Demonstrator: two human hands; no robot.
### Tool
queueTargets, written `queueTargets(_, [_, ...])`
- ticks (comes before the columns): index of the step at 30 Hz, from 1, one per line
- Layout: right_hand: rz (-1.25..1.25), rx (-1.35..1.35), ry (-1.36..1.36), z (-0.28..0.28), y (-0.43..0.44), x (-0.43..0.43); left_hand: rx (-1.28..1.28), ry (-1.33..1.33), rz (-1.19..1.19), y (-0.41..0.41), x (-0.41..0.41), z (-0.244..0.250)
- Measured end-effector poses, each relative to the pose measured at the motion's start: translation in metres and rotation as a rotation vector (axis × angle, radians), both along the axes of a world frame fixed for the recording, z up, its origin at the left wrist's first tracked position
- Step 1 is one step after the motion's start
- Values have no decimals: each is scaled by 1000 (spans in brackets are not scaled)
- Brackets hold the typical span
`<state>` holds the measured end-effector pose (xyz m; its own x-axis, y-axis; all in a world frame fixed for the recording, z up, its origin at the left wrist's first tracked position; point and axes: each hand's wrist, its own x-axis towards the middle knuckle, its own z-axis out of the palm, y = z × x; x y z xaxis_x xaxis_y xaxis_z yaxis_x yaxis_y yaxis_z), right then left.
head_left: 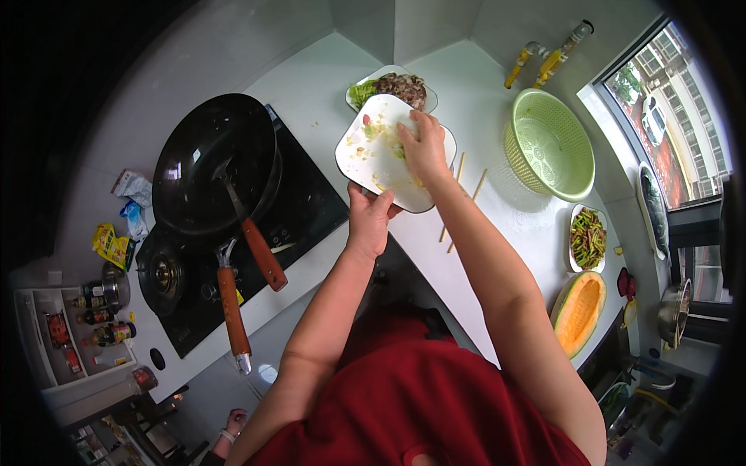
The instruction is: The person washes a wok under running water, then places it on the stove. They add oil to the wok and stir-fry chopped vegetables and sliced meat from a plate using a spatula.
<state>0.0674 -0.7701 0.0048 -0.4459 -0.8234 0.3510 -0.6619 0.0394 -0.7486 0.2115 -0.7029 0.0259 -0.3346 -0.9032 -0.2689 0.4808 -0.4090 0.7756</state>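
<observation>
My left hand [370, 218] grips the near edge of a white square plate [355, 157], tilted above the counter. On this plate lie chopped pale bits, some green pieces and a red piece. My right hand [424, 145] reaches over the plate, its fingertips down at the chopped bits; whether it pinches any cannot be told. Behind stands another plate [431, 100] with dark sliced food [402, 87] and green pieces [362, 92]. To the left, a black wok [204, 151] sits on the hob, with a wooden-handled spatula [256, 244] in it. Part of another white dish shows behind my right hand.
Chopsticks [479, 185] lie right of the plate. Beyond them are a green colander [553, 145], a plate of cooked green vegetables [587, 239] and a halved melon [580, 314]. Sauce bottles [111, 334] stand at left. Another person's hand [235, 422] shows at the lower left.
</observation>
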Motion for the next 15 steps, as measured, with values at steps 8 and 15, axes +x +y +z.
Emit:
queueTargets(8, [537, 38, -201, 38, 10, 33, 0, -52, -122, 3, 7, -1])
queueTargets(15, [986, 351, 97, 57, 39, -9, 32, -9, -125, -8, 30, 7])
